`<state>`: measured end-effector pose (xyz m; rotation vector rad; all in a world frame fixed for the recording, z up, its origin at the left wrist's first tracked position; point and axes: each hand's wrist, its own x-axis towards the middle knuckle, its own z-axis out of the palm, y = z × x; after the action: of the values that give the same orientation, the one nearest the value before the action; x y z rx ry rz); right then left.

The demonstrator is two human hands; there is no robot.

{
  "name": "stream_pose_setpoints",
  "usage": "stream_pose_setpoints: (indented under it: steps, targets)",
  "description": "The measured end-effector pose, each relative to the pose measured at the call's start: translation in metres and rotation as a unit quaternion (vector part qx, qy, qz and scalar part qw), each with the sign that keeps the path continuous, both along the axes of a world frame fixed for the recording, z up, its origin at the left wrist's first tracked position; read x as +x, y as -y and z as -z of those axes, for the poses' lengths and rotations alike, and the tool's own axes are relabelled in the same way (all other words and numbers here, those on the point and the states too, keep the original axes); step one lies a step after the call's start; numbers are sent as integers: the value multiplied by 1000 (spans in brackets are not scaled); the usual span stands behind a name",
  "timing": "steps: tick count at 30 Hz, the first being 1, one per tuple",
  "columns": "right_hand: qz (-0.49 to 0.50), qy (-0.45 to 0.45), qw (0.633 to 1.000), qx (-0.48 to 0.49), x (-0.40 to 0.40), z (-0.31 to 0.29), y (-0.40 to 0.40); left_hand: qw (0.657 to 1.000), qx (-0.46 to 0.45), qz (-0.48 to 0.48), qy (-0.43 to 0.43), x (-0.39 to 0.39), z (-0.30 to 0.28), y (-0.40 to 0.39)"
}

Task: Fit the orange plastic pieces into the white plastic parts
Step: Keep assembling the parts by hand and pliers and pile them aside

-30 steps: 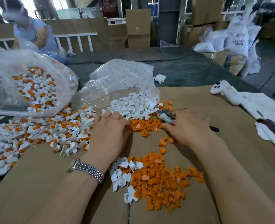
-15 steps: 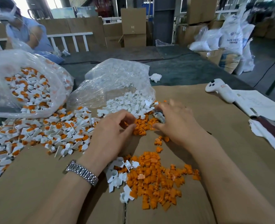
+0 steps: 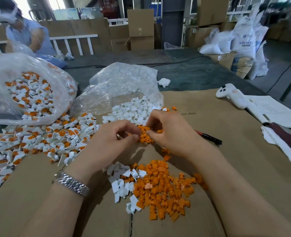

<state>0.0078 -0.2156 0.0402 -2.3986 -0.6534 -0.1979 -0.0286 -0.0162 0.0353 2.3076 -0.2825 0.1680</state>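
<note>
Orange pieces lie heaped on the cardboard sheet nearest the person, a few white parts touching the heap's left edge. Beyond that heap, the left hand and right hand meet fingertip to fingertip over a smaller orange pile, fingers curled as if pinching; what each holds is too small to tell. This looks like the picking or mating step, so the next move likely calls for lining one orange piece up with a white part from the loose white parts farther back, then pressing it home.
</note>
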Motion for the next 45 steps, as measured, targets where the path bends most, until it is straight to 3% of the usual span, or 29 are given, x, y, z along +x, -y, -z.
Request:
stream_pose_setpoints:
  steps: [3,7,12,16,19,23,26,31,38,41,45]
  targets:
    - [5,3,1000,17,2,0,4,996,0,56,-68,-11,-7,-21]
    - [13,7,999,36,5,1,6,994,31,83,-64,-15,-16,-40]
    - [14,14,1000,20,7,3,8,971,147,121,-144,-18,-19,-60]
    - [10,23,1000,8,8,4,7,961,135,155,-187,-17,-18,-57]
    - [12,23,1000,2,8,5,7,963,153,140,-170,-13,-11,-44]
    - [17,23,1000,1,8,5,7,979,169,92,-66,-7,-1,-16]
    - [14,0,1000,17,7,4,7,988,140,56,-31,0,4,-3]
    - [8,-38,996,78,5,-2,8,997,-19,16,-75,4,8,1]
    - [-23,-68,982,174,0,-10,11,961,-237,-13,-141,5,3,-5]
    - [-33,-73,977,198,-2,-12,12,957,-258,7,-135,2,2,-2]
    - [-60,-81,982,157,-6,-11,8,954,-270,19,-126,0,1,3]
